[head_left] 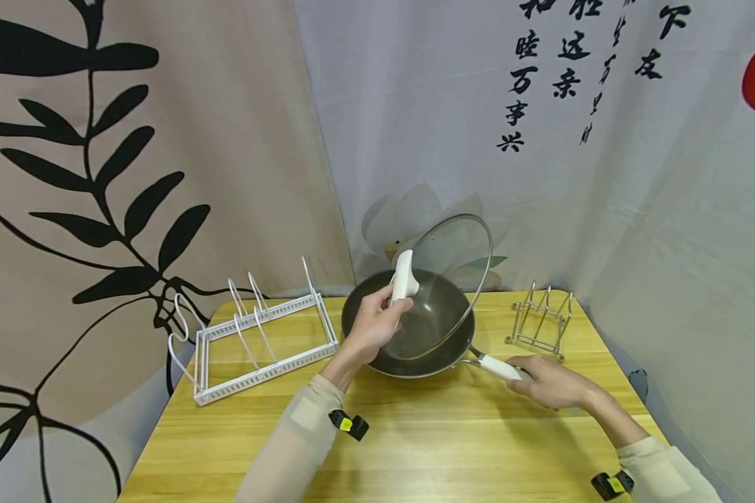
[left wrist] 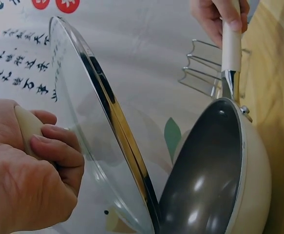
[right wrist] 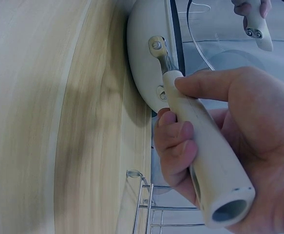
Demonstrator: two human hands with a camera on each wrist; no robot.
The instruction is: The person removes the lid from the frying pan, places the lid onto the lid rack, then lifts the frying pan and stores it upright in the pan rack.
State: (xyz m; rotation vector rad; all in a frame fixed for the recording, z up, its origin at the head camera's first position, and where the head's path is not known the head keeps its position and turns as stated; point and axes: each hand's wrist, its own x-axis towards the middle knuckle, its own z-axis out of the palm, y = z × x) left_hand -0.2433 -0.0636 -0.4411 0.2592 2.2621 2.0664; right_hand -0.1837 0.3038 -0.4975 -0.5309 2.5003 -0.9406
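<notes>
A wok [head_left: 434, 300] with a dark inside and pale outside sits on the wooden table. Its white handle [right wrist: 205, 141] is gripped by my right hand [head_left: 550, 382], thumb along the top and fingers curled beneath. With my left hand [head_left: 377, 318] I hold a glass lid [left wrist: 103, 122] by its white knob [head_left: 404, 276]. The lid is tilted steeply on edge, its metal rim overlapping the wok's far right side in the head view. In the left wrist view, curled fingers [left wrist: 59, 146] wrap the knob, and the lid's lower rim comes close to the wok's edge.
A white rack [head_left: 264, 374] with upright wire dividers stands on the table [head_left: 415, 447] at the left. To the right, behind my right hand, is a small metal wire rack [head_left: 537, 342]. Printed cloth curtains [head_left: 403, 126] hang close behind the table's back edge.
</notes>
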